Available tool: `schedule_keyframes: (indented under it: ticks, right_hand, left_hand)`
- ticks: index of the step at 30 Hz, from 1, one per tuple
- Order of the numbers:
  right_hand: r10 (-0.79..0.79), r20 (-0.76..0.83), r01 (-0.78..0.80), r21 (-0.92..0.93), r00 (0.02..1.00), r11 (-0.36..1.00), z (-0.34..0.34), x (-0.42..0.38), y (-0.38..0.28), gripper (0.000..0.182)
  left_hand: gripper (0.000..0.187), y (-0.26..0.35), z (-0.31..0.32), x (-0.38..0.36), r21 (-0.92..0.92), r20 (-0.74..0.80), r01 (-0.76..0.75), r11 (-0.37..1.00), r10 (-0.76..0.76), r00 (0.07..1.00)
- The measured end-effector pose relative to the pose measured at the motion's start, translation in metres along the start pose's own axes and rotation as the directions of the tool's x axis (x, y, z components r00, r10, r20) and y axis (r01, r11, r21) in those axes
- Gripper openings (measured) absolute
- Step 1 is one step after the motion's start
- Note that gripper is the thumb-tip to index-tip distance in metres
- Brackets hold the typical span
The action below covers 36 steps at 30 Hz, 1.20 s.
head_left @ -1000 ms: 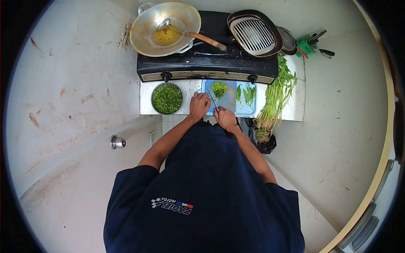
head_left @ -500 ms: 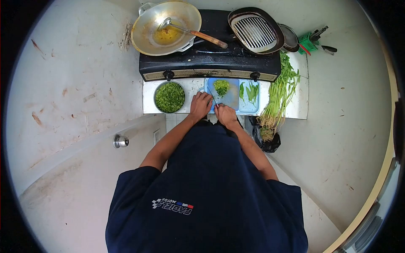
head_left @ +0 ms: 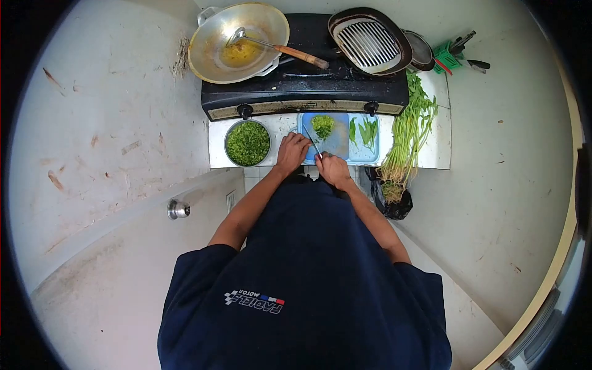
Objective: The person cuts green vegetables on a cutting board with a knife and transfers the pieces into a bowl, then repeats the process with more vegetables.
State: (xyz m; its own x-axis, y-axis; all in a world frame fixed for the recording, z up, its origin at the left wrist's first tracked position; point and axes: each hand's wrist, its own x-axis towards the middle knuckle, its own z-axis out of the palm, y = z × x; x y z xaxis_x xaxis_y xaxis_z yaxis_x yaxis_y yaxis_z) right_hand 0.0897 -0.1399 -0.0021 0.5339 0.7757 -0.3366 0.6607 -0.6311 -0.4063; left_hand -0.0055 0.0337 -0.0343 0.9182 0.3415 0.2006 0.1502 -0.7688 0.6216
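My right hand point(head_left: 333, 170) is wrapped round the handle of a knife point(head_left: 312, 142), whose blade points up and left over the left part of a blue cutting board point(head_left: 338, 145). My left hand point(head_left: 294, 152) rests at the board's left edge, close to the blade. Its fingers are curled and pressed down; whatever lies under them is hidden. Just beyond the knife is a small heap of chopped greens point(head_left: 322, 126). Several loose green leaves point(head_left: 368, 133) lie on the light blue right side. Left of my hands stands a round pot full of finely chopped greens point(head_left: 248, 143).
A black stove point(head_left: 305, 92) stands behind the board, carrying a wok point(head_left: 206, 52) with a wooden-handled ladle point(head_left: 302, 57) and a grill pan point(head_left: 370, 44). At right, long leafy stems with roots point(head_left: 410, 132) hang over the counter edge above a black plastic bag point(head_left: 399, 207). A green basket point(head_left: 445, 57) holds utensils.
My right hand has shifted slightly right and back with the knife, and more of the blade shows. My left hand stays almost in place. The view has moved a little.
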Motion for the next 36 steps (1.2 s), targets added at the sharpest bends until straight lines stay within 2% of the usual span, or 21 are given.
schedule_keyframes:
  ticks: [3,8,12,15,21,27,32,36]
  right_hand:
    - [-0.019,0.009,0.019,-0.014,1.0,1.0,0.006,0.003,0.003,0.049]
    - [-0.07,-0.007,0.07,-0.001,0.998,0.998,0.008,0.013,0.003,0.049]
    - [-0.021,0.004,0.021,-0.004,1.0,1.0,0.007,0.007,0.007,0.049]
    - [-0.005,-0.005,0.005,0.034,1.0,0.999,0.002,0.005,0.009,0.05]
    - [0.009,-0.005,-0.009,0.055,1.0,0.998,0.0,0.005,0.006,0.05]
    - [-0.012,0.012,0.012,0.027,1.0,1.0,0.003,0.005,0.007,0.048]
    - [-0.077,-0.034,0.078,0.032,0.996,0.996,0.012,0.012,0.012,0.048]
    - [-0.04,-0.029,0.04,0.013,0.999,0.999,0.013,0.011,0.012,0.048]
  left_hand:
    - [0.007,0.0,0.0,0.001,0.01,-0.018,-0.017,1.0,0.018,1.0]
    - [0.006,0.002,0.003,-0.001,-0.015,-0.017,0.041,0.999,-0.041,0.999]
    - [0.006,0.003,0.004,0.002,-0.037,-0.005,0.112,0.993,-0.112,0.994]
    - [0.006,0.004,0.008,0.007,-0.084,-0.059,0.16,0.983,-0.165,0.985]
    - [0.006,0.008,0.009,0.009,-0.108,-0.036,0.212,0.971,-0.217,0.975]
    - [0.007,0.009,0.009,0.008,-0.087,-0.04,0.205,0.975,-0.209,0.977]
    - [0.005,0.009,0.003,0.004,-0.029,-0.031,0.127,0.992,-0.128,0.991]
    - [0.006,0.006,0.001,0.0,-0.019,-0.033,0.084,0.996,-0.084,0.996]
